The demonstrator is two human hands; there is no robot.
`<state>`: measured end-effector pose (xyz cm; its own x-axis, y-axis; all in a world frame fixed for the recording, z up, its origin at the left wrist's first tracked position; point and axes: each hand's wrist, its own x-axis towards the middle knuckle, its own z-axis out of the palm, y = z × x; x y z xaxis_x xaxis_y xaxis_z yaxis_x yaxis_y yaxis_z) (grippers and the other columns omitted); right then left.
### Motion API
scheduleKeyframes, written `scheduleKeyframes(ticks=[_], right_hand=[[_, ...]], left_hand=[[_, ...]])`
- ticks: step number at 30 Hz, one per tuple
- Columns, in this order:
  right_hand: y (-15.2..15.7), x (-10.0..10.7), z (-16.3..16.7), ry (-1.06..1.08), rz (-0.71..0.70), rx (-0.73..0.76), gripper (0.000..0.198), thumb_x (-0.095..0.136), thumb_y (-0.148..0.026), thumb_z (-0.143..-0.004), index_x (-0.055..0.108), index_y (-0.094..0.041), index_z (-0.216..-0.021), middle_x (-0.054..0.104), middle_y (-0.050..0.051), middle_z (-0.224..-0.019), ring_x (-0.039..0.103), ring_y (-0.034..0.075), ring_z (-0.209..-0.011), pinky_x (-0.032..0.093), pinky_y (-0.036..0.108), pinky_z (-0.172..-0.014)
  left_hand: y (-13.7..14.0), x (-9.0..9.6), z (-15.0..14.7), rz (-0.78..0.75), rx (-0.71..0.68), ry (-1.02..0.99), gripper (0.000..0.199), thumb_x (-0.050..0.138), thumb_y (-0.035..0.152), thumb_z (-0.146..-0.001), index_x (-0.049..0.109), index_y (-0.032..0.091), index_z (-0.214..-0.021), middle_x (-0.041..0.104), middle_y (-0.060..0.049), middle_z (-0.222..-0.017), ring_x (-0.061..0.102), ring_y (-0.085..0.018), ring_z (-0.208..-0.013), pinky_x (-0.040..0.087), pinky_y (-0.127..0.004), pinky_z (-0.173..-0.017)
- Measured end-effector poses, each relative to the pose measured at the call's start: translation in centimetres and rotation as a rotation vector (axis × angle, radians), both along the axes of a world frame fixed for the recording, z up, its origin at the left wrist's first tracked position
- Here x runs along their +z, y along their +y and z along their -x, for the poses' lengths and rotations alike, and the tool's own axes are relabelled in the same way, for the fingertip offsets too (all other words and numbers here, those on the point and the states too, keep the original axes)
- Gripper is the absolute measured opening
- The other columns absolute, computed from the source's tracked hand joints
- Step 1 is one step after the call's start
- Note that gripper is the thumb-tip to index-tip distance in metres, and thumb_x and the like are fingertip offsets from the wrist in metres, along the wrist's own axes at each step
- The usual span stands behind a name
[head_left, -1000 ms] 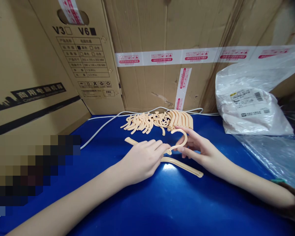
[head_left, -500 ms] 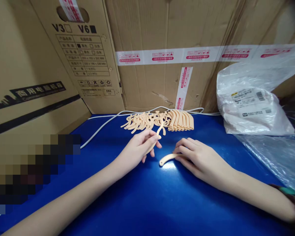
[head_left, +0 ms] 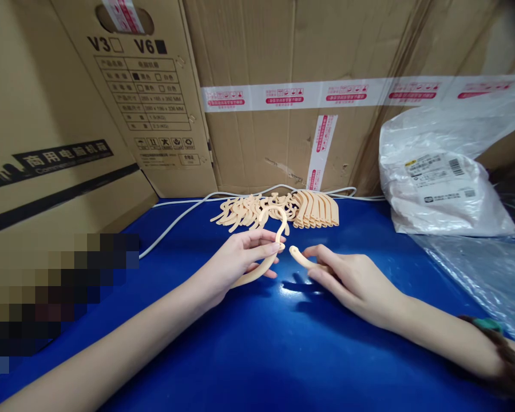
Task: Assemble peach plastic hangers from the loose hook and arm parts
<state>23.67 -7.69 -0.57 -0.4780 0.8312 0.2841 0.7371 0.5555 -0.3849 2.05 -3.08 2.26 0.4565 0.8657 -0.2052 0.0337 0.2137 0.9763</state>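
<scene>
My left hand (head_left: 249, 257) pinches a beige plastic hanger hook (head_left: 282, 217) together with a curved hanger arm (head_left: 254, 277). The hook stands up from the fingers, its curl toward the left; the arm hangs below and runs back under the palm. Their overlap at the fingertips is partly covered by the thumb. My right hand (head_left: 347, 277) grips a second hanger arm (head_left: 301, 258), whose holed end points up and left. That end is close to the joint in my left hand but apart from it. The rest of this arm is hidden by the fingers.
Behind my hands lie a loose pile of hanger hooks (head_left: 242, 213) and a neat row of hanger arms (head_left: 317, 210). A white cable (head_left: 178, 223) runs along the cardboard boxes (head_left: 257, 149). At right sits a white plastic bag (head_left: 442, 183) on the blue table (head_left: 257, 355).
My right hand has lifted the hanger arm off the table and tilted its holed end up toward my left hand. My left hand has turned the hook and arm so more of both shows.
</scene>
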Motion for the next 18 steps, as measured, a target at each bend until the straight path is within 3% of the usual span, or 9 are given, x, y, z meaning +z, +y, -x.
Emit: scheduleKeyframes(ticks=[8, 14, 18], right_hand=[[0.11, -0.45, 0.07, -0.059, -0.014, 0.109, 0.023, 0.038, -0.032, -0.098, 0.051, -0.02, -0.083, 0.06, 0.0, -0.075, 0.056, 0.012, -0.062, 0.037, 0.023, -0.055], [0.31, -0.52, -0.03, -0.058, -0.089, 0.075, 0.024, 0.039, -0.031, -0.098, 0.058, -0.018, -0.101, 0.062, 0.005, -0.086, 0.059, 0.016, -0.075, 0.043, 0.027, -0.064], [0.59, -0.83, -0.16, -0.045, -0.125, 0.056, 0.024, 0.041, -0.031, -0.097, 0.06, -0.019, -0.106, 0.063, 0.005, -0.091, 0.061, 0.017, -0.079, 0.045, 0.027, -0.068]], left_hand=[[-0.09, -0.27, 0.34, -0.028, -0.046, 0.041, 0.023, 0.066, 0.036, -0.079, 0.068, 0.02, -0.096, 0.062, -0.003, -0.088, 0.058, -0.012, -0.076, 0.05, -0.019, -0.059], [-0.28, -0.62, -0.05, 0.061, -0.088, 0.032, 0.023, 0.064, 0.031, -0.082, 0.066, 0.016, -0.099, 0.061, 0.0, -0.071, 0.055, -0.007, -0.053, 0.046, -0.017, -0.05], [-0.33, -0.69, -0.2, 0.106, -0.126, 0.012, 0.023, 0.063, 0.029, -0.084, 0.067, 0.014, -0.1, 0.061, 0.0, -0.069, 0.054, -0.006, -0.052, 0.046, -0.016, -0.049]])
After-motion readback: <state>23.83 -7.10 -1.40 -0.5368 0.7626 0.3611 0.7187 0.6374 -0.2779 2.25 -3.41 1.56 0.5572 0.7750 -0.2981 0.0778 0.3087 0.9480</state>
